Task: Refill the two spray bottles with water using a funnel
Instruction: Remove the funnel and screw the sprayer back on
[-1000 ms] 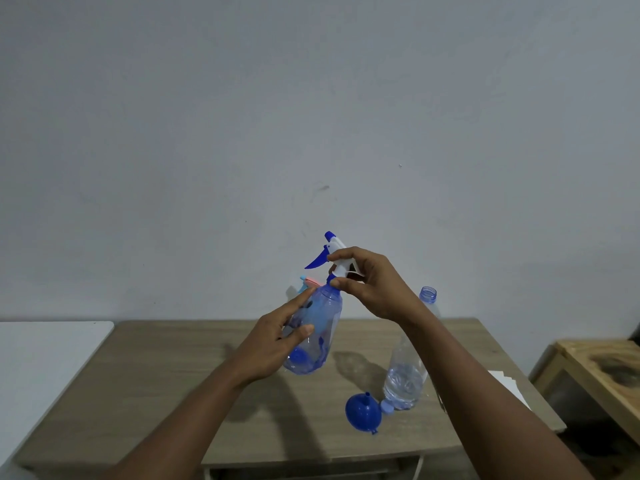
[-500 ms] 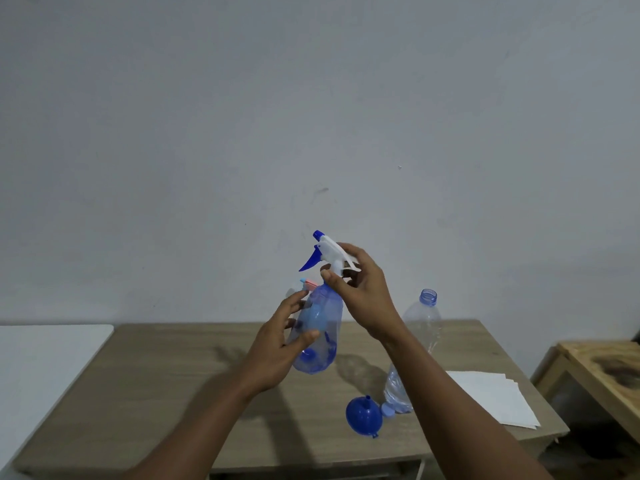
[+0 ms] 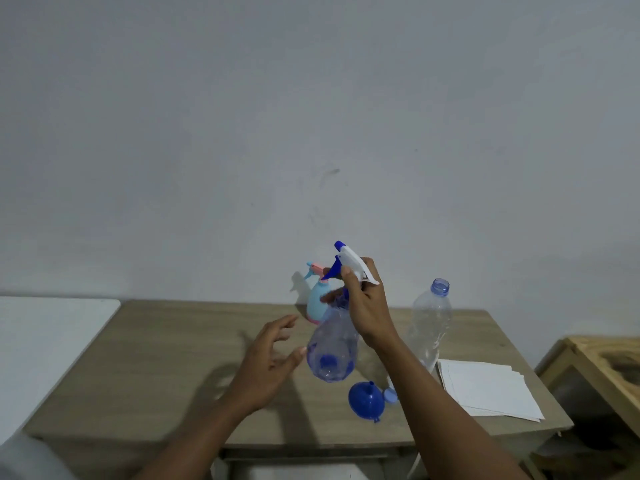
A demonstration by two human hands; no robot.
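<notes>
My right hand (image 3: 367,306) grips the neck of a clear blue spray bottle (image 3: 333,351) just under its white and blue trigger head (image 3: 349,261) and holds it in the air above the table. My left hand (image 3: 270,358) hovers just left of the bottle's body with fingers spread, holding nothing; only the thumb tip is close to the bottle. A second spray bottle (image 3: 317,303), light blue with pink, stands behind on the table. A blue funnel (image 3: 366,401) lies on the table beside a small blue cap (image 3: 390,396). An open clear water bottle (image 3: 431,323) stands to the right.
The wooden table (image 3: 166,358) stands against a grey wall. Sheets of white paper (image 3: 485,389) lie at its right end. A white surface (image 3: 45,341) adjoins on the left and a wooden stool (image 3: 602,368) stands to the right.
My left hand has let go of the bottle's body and opened beside it. The right hand has shifted its hold down to the neck and now carries the bottle alone, tilted.
</notes>
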